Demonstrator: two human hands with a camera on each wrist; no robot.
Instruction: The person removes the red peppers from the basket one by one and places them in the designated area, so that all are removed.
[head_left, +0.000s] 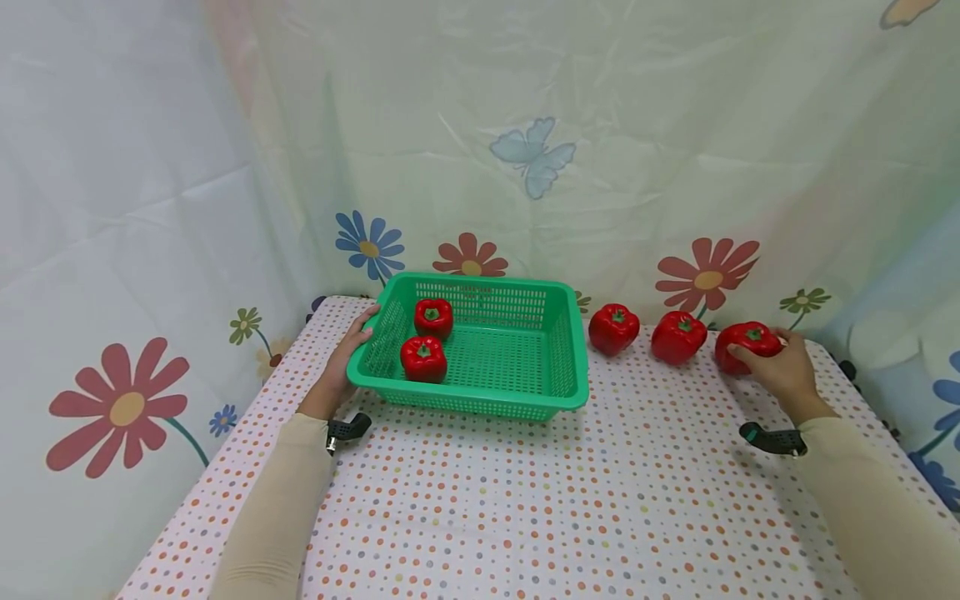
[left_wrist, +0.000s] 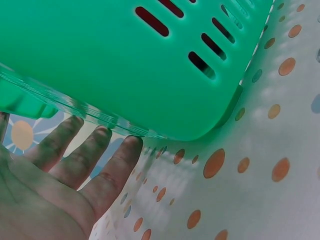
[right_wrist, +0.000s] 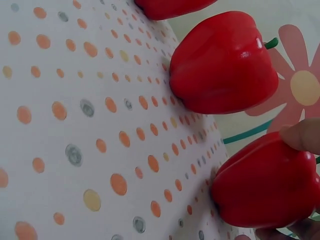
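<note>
A green plastic basket (head_left: 480, 406) with slotted walls stands at the back of the table, holding a red bell pepper (head_left: 433, 318) and, nearer the front, another bell pepper (head_left: 423, 360). My left hand (head_left: 347, 354) is at the basket's left side; in the left wrist view its fairly straight fingertips (left_wrist: 131, 145) touch the green wall. At the far right, my right hand (head_left: 787, 371) grips the rightmost bell pepper (right_wrist: 265, 185), thumb on one side and fingers on the other. Part of that pepper is hidden by the hand.
Between the basket and my right hand are a bell pepper (head_left: 614, 329) and a second bell pepper (head_left: 678, 337), in a row near the back edge. A dotted cloth covers the table (head_left: 480, 508). Behind it hangs a flowered curtain (head_left: 450, 125), which also borders both sides.
</note>
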